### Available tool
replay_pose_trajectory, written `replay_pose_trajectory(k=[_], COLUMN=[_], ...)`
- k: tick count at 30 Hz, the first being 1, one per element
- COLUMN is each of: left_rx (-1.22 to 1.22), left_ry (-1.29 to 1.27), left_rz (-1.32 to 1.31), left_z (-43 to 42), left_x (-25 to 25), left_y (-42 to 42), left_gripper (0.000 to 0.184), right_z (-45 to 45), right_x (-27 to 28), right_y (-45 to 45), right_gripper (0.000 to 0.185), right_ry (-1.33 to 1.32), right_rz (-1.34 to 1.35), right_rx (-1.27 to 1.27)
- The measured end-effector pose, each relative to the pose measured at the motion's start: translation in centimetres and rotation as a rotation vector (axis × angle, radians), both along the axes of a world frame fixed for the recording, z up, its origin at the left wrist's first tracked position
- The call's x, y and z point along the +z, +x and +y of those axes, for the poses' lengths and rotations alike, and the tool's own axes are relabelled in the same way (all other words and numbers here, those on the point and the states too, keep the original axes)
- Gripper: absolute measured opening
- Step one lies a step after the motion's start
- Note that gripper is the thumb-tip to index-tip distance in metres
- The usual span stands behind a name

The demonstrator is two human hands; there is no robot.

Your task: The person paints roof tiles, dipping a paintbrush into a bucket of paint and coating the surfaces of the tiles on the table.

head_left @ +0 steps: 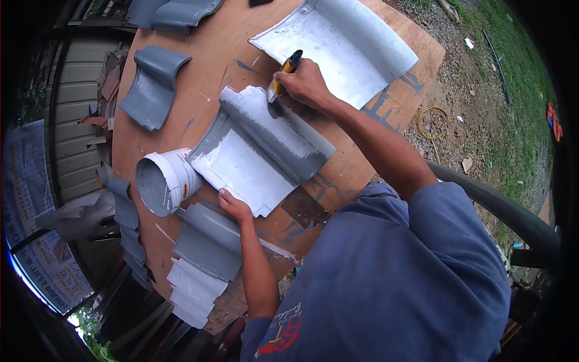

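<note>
That tile (244, 158) is partly grey, its trough yet white; right hand (306, 81) pinches the brush (278, 84); left hand (236, 208) touches the tile's edge, fingers' hold unclear.

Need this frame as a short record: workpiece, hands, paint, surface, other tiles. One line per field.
workpiece: curved tile, part gray, part white
right hand: holds a brush, bristles on the tile
left hand: at the tile's edge
paint: gray, in a white bucket beside the tile
surface: brown table, gray smears
other tiles: gray tile; white tile
</note>
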State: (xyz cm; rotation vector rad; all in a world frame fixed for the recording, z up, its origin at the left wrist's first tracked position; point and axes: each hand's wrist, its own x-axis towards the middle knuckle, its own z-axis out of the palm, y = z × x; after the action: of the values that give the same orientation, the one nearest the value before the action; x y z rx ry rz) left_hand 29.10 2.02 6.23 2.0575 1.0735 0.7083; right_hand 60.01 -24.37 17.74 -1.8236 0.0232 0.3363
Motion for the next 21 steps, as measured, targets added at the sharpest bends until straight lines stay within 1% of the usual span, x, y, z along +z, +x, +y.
replay_pose_trajectory(k=[1, 2, 4, 5, 7, 9, 11, 13, 14, 15, 16, 17, 19, 21], left_rx=[-0.016, -0.013, -0.007, -0.004, 0.018, 0.027, 0.021, -0.01, -0.012, 0.003, 0.022, 0.024, 0.009, 0.005], left_ry=[-0.072, -0.067, -0.005, -0.002, 0.034, -0.008, -0.051, -0.147, -0.144, -0.073, -0.004, -0.003, -0.053, -0.081], left_rz=[-0.033, -0.036, -0.004, -0.007, 0.005, -0.008, -0.017, -0.082, -0.077, -0.043, -0.015, -0.015, -0.035, -0.051], left_z=[0.2, 0.2, -0.1, -0.2, -0.4, -0.5, -0.6, -0.5, -0.4, -0.4, -0.5, -0.4, -0.6, -0.6], left_x=[0.1, 0.2, 0.4, 0.5, 0.5, 0.6, 0.6, 0.6, 0.7, 0.6, 0.5, 0.5, 0.7, 0.7], left_y=[-0.1, -0.1, 0.0, 0.0, 0.2, 0.2, 0.3, 0.2, 0.0, 0.1, 0.3, 0.2, 0.3, 0.4], left_gripper=[0.066, 0.066, 0.065, 0.065, 0.064, 0.065, 0.065, 0.066, 0.066, 0.066, 0.066, 0.066, 0.066, 0.066], right_z=[1.0, 1.3, 1.8, 1.8, 1.4, 1.3, 0.6, 0.4, 0.4, 0.4, 0.7, 0.8, 0.6, 0.5], right_x=[-0.1, -0.2, 0.4, 0.5, 0.0, 0.0, 1.1, 1.3, 1.3, 1.1, 0.8, 0.5, 1.3, 1.4], right_y=[1.0, 1.8, 3.2, 3.7, 4.4, 3.9, 2.8, 3.9, 4.2, 4.6, 4.6, 4.6, 4.2, 4.1], right_gripper=[0.035, 0.035, 0.039, 0.039, 0.039, 0.038, 0.037, 0.035, 0.035, 0.034, 0.033, 0.033, 0.034, 0.033], right_ry=[-0.045, -0.04, -0.039, -0.036, 0.144, 0.149, -0.175, -0.19, -0.11, -0.032, -0.068, -0.067, -0.224, -0.191], right_rz=[-0.042, -0.045, -0.056, -0.059, -0.152, -0.16, -0.262, -0.23, -0.162, -0.1, -0.173, -0.173, -0.209, -0.2], right_rx=[0.006, 0.01, 0.126, 0.128, 0.071, 0.034, 0.277, 0.263, 0.166, 0.072, 0.115, 0.117, 0.28, 0.235])
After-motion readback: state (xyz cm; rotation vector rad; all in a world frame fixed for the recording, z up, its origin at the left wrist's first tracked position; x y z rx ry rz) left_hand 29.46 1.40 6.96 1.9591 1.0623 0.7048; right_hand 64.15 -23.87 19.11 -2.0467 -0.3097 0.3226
